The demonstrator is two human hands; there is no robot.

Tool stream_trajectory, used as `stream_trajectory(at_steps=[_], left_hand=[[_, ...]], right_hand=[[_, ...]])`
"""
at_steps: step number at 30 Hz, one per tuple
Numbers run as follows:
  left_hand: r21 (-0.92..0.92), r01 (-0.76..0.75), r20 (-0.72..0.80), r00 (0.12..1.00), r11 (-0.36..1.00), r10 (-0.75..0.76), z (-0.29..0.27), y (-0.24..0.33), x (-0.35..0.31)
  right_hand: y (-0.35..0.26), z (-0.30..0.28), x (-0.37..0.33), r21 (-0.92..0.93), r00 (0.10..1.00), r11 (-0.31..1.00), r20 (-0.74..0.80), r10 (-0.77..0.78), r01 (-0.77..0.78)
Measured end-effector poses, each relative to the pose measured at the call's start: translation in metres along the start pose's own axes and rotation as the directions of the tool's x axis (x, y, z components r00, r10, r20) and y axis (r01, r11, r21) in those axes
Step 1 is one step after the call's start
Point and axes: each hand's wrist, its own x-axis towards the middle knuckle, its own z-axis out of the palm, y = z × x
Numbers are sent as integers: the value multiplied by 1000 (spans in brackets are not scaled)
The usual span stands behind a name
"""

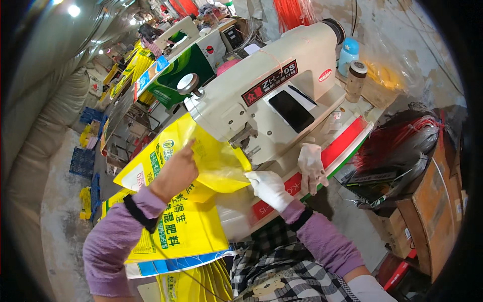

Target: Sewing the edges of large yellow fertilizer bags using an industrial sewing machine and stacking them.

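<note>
So, left hand [176, 171]: bare, fingers pressing flat on the yellow woven bag [201, 156]
right hand [269, 187]: white-gloved, pinching the bag's right edge
sewing machine [266, 95]: cream, just beyond

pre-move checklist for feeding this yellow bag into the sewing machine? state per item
1. Left hand on the yellow bag: ok, bare, pressing its upper layer.
2. Right hand at the bag's edge: ok, in a white glove, pinching it.
3. Bag edge at the sewing machine head: ok, tucked beneath it.
4. Fingers away from the needle: cannot tell, needle hidden.
5. Spare white glove on the machine bed: not ok, lies close to the feed path.
6. Bag edge flat: not ok, it curls.
</note>
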Motion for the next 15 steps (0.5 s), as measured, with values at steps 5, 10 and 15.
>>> stream_trajectory(at_steps=[5, 10, 15], left_hand=[[-433, -253, -157, 966, 865, 204, 25, 32, -29], [-515, 95, -273, 924, 852, -268, 50, 19, -3], [-451, -131, -391, 918, 883, -63, 32, -3, -21]], right_hand=[[-3, 8, -18, 357, 988, 921, 42, 149, -154], [-13, 9, -39, 296, 985, 947, -69, 156, -129], [3, 3, -46, 222, 941, 974, -337, 25, 54]])
